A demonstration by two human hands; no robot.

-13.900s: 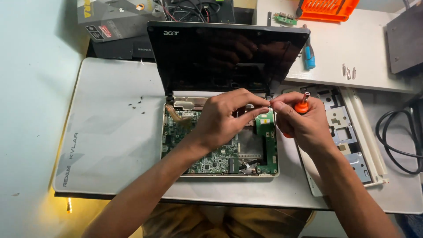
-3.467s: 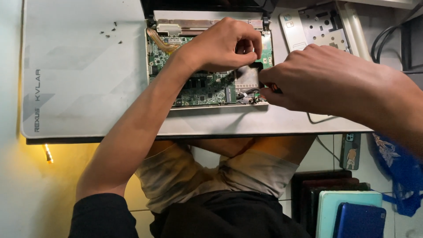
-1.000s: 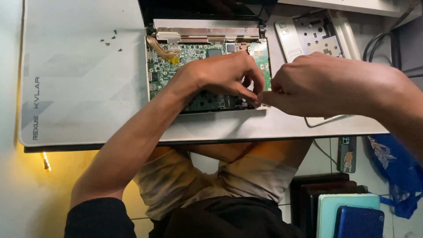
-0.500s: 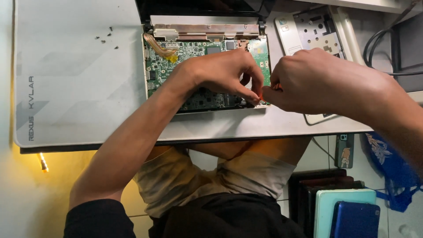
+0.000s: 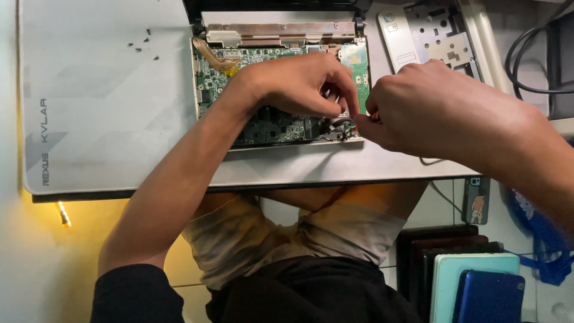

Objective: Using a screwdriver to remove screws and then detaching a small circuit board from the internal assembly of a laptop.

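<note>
An opened laptop base with a bare green circuit board (image 5: 263, 69) lies on a white mat (image 5: 107, 119). My left hand (image 5: 299, 84) reaches over the board. Its thumb and forefinger are pinched together just above a small black cable (image 5: 338, 128) at the board's front right corner. Whether they hold anything is hidden. My right hand (image 5: 436, 110) meets it from the right, fingers closed around an orange screwdriver (image 5: 357, 127). Only a sliver of the tool shows, and its tip is at the same corner.
Several tiny dark screws (image 5: 143, 45) lie loose on the mat at the far left. A removed grey cover plate (image 5: 427, 36) sits right of the laptop, with black cables (image 5: 532, 54) beyond. A phone (image 5: 476, 200) and stacked flat devices (image 5: 472, 281) sit below the table edge.
Both hands have stayed together at the board's front right corner over the last second, with small finger shifts. Since the earliest frame the view has tilted down, and the laptop screen has left it.
</note>
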